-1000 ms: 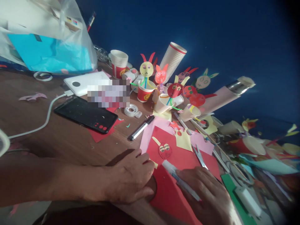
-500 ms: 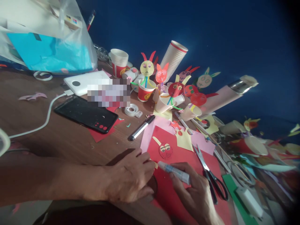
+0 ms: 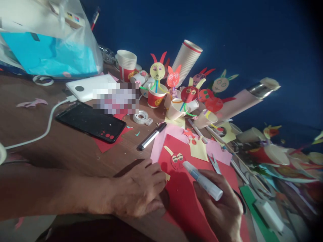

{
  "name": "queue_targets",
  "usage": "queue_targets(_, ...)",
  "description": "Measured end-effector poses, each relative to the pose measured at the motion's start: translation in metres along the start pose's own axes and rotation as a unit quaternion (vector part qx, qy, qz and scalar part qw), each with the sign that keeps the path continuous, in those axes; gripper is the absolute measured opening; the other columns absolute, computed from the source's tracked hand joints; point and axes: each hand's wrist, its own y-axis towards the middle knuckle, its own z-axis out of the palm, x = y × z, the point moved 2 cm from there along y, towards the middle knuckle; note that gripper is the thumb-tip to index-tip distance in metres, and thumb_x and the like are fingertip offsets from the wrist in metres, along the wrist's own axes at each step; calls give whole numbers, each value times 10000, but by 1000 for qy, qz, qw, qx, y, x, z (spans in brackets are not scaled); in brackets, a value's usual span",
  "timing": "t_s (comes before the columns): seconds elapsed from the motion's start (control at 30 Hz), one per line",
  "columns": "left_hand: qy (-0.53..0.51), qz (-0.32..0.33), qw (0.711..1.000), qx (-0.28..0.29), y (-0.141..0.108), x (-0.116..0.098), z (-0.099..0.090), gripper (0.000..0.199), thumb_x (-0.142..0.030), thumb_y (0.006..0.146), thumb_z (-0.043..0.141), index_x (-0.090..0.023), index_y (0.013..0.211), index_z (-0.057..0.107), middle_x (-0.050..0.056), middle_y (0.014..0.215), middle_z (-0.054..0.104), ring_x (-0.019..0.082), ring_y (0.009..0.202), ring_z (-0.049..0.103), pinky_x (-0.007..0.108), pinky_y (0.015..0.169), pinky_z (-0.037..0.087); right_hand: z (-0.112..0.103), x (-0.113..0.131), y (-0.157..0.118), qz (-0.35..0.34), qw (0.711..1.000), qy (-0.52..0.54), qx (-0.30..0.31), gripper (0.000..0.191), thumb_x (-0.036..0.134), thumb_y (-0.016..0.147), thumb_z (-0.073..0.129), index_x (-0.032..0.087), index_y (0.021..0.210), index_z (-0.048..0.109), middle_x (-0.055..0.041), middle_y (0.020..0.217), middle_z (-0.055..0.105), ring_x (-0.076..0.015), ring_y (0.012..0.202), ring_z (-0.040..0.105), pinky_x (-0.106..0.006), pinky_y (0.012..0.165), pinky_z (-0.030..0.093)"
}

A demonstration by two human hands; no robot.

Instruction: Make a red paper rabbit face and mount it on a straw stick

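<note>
Our right hand [image 3: 219, 205] grips a smooth cylindrical tube [image 3: 202, 180], slanting far-left toward the round paper face [image 3: 177, 160]. Our left hand [image 3: 141, 190] curls over yellow paper [image 3: 168, 176] (whether pinching, we cannot tell).

Right fingers [image 3: 217, 178] partly hide the scissors [image 3: 215, 165]; left fingers [image 3: 156, 168] partly cover a cream scrap [image 3: 168, 176]; the top edge crops the plastic bag [image 3: 84, 55].
</note>
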Motion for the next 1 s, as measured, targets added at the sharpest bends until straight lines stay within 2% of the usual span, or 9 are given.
queue_targets(0.13, 4, -9, 1000, -3, -1, -2, 0, 461, -442, 831, 453, -112, 1151, 485, 99, 1133, 531, 242, 993, 435, 395, 873, 290, -2, -1, -9, 60, 996, 51, -29, 126, 277, 734, 618, 220, 846, 630, -12, 753, 620, -149, 655, 588, -237, 605, 468)
queue_targets(0.27, 18, -25, 999, -9, -2, -2, 1, 487, -445, 823, 466, -111, 1177, 465, 105, 1123, 529, 245, 994, 430, 393, 877, 286, -6, -2, -16, 112, 984, 131, -40, 185, 321, 782, 577, 189, 909, 598, -21, 723, 604, -145, 608, 582, -260, 574, 459)
queue_targets(0.43, 40, -30, 999, -18, -2, -2, 5, 445, -442, 840, 428, -114, 1131, 503, 104, 1080, 536, 251, 975, 432, 394, 859, 290, -7, -2, -17, 91, 976, 193, -46, 194, 353, 854, 475, 179, 913, 536, -4, 647, 565, -156, 623, 588, -271, 559, 451)
queue_targets(0.53, 46, -10, 999, -17, -2, -3, 6, 407, -442, 835, 440, -124, 1070, 539, 97, 1057, 542, 243, 971, 437, 393, 860, 297, -1, 0, -16, 74, 980, 183, -23, 165, 335, 852, 473, 181, 885, 524, 2, 629, 573, -146, 597, 591, -255, 539, 456)
queue_targets(0.7, 36, 3, 999, -23, -1, -3, 5, 335, -431, 823, 473, -141, 944, 589, 82, 1037, 551, 236, 963, 443, 392, 863, 295, 10, 8, -16, 105, 987, 122, -1, 146, 328, 825, 501, 185, 830, 535, 26, 531, 570, -120, 484, 565, -209, 470, 445)
queue_targets(0.9, 30, -4, 999, -16, -2, -2, 1, 366, -421, 837, 447, -133, 1032, 561, 86, 1065, 548, 238, 974, 440, 395, 870, 291, 23, 11, -15, 109, 990, 81, 44, 161, 338, 798, 525, 179, 784, 542, 18, 521, 594, -117, 446, 570, -180, 422, 445)
queue_targets(1.0, 25, -7, 1000, -17, -2, -2, 0, 332, -401, 825, 477, -136, 1003, 568, 85, 1038, 551, 231, 964, 447, 384, 860, 301, 27, 11, -14, 119, 990, 53, 54, 186, 361, 789, 529, 178, 766, 550, 11, 510, 605, -121, 447, 579, -165, 397, 441)
